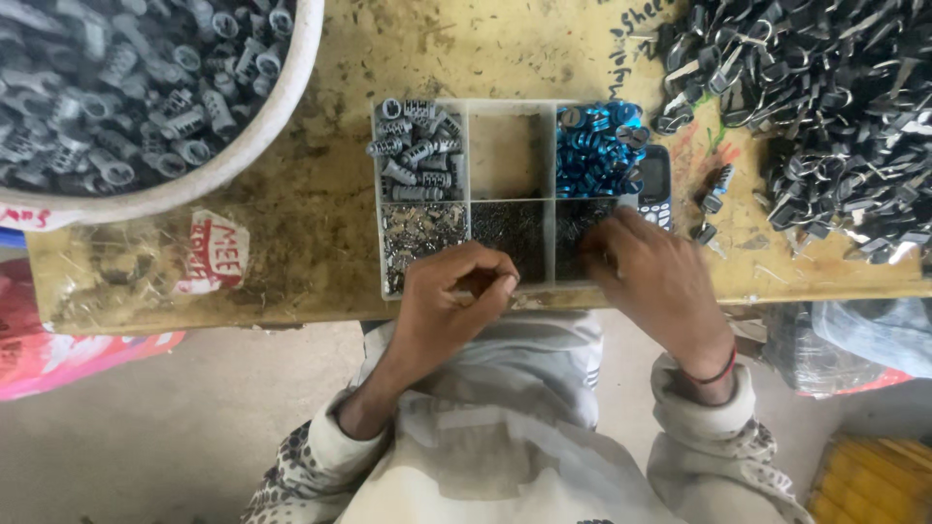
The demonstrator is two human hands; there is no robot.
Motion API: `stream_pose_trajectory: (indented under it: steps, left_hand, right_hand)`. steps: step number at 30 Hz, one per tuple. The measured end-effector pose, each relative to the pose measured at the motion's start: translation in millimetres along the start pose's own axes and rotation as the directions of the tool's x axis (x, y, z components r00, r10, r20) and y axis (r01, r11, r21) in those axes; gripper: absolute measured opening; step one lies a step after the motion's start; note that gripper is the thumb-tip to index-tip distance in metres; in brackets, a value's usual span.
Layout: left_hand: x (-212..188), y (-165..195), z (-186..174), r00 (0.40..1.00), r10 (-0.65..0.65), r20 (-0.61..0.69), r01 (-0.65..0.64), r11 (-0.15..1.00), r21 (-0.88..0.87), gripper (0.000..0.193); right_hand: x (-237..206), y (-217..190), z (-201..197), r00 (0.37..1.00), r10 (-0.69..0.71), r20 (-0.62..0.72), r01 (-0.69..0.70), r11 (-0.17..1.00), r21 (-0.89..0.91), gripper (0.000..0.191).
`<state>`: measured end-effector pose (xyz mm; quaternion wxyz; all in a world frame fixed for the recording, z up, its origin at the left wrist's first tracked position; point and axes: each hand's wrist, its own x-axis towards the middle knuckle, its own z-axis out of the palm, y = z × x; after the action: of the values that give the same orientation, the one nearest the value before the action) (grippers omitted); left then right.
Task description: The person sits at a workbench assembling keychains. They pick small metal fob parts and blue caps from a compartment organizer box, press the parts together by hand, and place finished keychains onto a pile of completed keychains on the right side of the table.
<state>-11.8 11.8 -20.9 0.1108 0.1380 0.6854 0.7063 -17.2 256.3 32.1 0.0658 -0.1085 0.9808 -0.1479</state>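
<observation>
A clear divided tray (466, 155) sits on a worn yellowish table (320, 194). Its compartments hold grey ribbed metal cylinders (416, 150), blue metal rings (594, 146), small silvery bits (417, 233) and fine dark pins (510, 225); one top-middle compartment is bare. My left hand (451, 296) hovers at the tray's near edge, fingertips pinched on a small part that I cannot make out. My right hand (655, 277) rests over the tray's near right compartment, fingers curled down into the dark pins.
A large white basin (243, 146) full of grey cylinders stands at the upper left. A heap of black metal pieces (825, 107) covers the right side. A small keypad phone (656, 180) lies beside the tray. Pink bags (58, 349) sit below the table's left.
</observation>
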Motion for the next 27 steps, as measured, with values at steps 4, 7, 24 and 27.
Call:
stream_pose_trajectory:
  steps: [4, 7, 24, 27]
  left_hand:
    - [-1.0, 5.8, -2.5, 0.994, -0.11, -0.018, 0.108, 0.989, -0.104, 0.006]
    - [-0.5, 6.0, -3.0, 0.995, -0.098, -0.011, 0.097, 0.989, -0.115, 0.005]
    - [-9.9, 18.4, 31.9, 0.961, -0.276, -0.036, 0.235, 0.874, -0.426, 0.012]
    - [-11.8, 24.2, 24.2, 0.967, -0.25, 0.042, 0.243, 0.87, -0.428, 0.012]
  right_hand:
    - [2.0, -4.2, 0.0, 0.995, 0.077, -0.058, -0.072, 0.994, 0.079, 0.008]
    - [-1.7, -1.9, 5.9, 0.985, 0.092, -0.144, -0.07, 0.986, 0.153, 0.007]
    - [-36.0, -45.9, 43.4, 0.924, 0.079, -0.374, 0.159, 0.81, 0.565, 0.02]
    - [-40.0, -41.1, 40.8, 0.953, 0.128, -0.275, 0.111, 0.698, 0.707, 0.018]
